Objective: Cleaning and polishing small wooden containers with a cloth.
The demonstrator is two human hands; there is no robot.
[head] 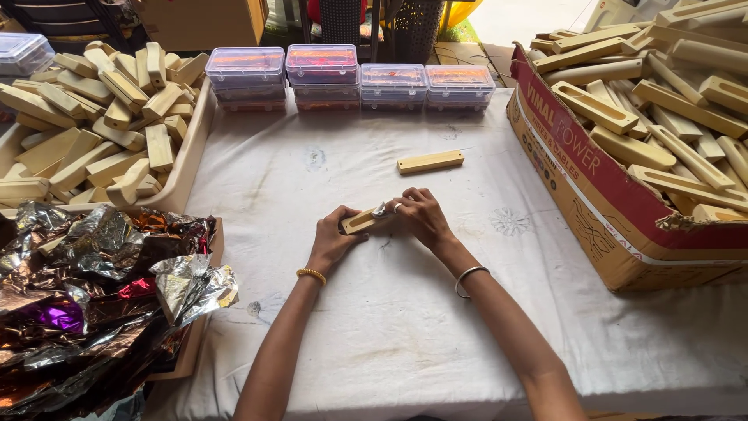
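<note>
Surface: white cloth covers the worktable, faintly stained, with both forearms reaching up across it from the bottom edge.
Piece in hand: a pale wooden block with a long slot in its face lies low over the cloth at the middle of the table, tilted a little, held between the two hands.
Left hand: left hand cups the block's near end, fingers curled under and thumb pressed along the side; a gold beaded bangle sits at the wrist, which is bent slightly inward.
Right hand: right hand closes on the far end, fingertips pinching a small scrap of silver foil against the wood; a thin metal bangle hangs on the forearm.
Spare piece: a second wooden block lies flat on the cloth just beyond the hands, apart from them.
Left side: a tray heaped with similar blocks, and nearer, a loose pile of crumpled metallic foil in silver, copper and purple.
Right side: a cardboard box with a torn near rim, full of longer slotted blocks.
Back row: stacked clear plastic containers.
Risk: the foil scrap looks thin and may tear or crease unevenly if pulled hard over the block's edge; the pinch is small, so it could slip free.
</note>
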